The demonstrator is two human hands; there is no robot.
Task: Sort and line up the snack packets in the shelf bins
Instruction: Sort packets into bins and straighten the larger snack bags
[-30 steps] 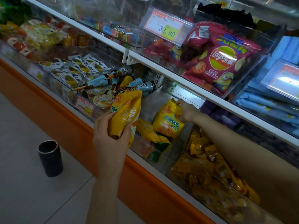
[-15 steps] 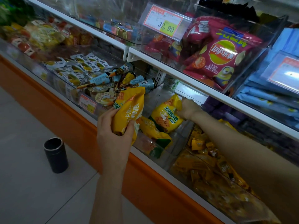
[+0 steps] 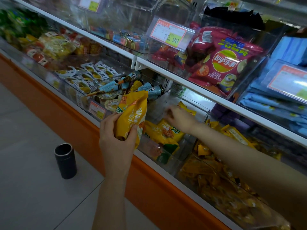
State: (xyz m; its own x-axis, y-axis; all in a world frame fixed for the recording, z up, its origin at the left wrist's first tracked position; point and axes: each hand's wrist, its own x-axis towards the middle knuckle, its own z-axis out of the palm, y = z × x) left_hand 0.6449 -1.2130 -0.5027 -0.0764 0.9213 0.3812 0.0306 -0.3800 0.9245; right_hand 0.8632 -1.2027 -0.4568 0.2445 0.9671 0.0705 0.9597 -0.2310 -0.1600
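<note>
My left hand [image 3: 116, 138] grips a bunch of yellow snack packets [image 3: 131, 117] in front of the lower shelf, held upright just outside the bins. My right hand [image 3: 178, 116] reaches into a clear plastic bin [image 3: 201, 109]. It is motion-blurred, its fingers look loosely bent, and nothing shows between them. Just below it, more yellow packets [image 3: 166, 131] lie flat in that bin. Another yellow packet [image 3: 188, 109] shows behind the hand at the back of the bin.
Left of the bin is a bin of blue cone snacks [image 3: 132, 85]. To the right is a bin of small yellow packets [image 3: 216, 171]. Red Lay's bags [image 3: 224, 63] and a 32.90 price tag [image 3: 171, 35] sit on the shelf above. A black cylinder [image 3: 65, 161] stands on the floor.
My right hand has let go of the yellow packet it held upright; that packet now lies in the bin. The hand has shifted left. My left hand keeps its packets.
</note>
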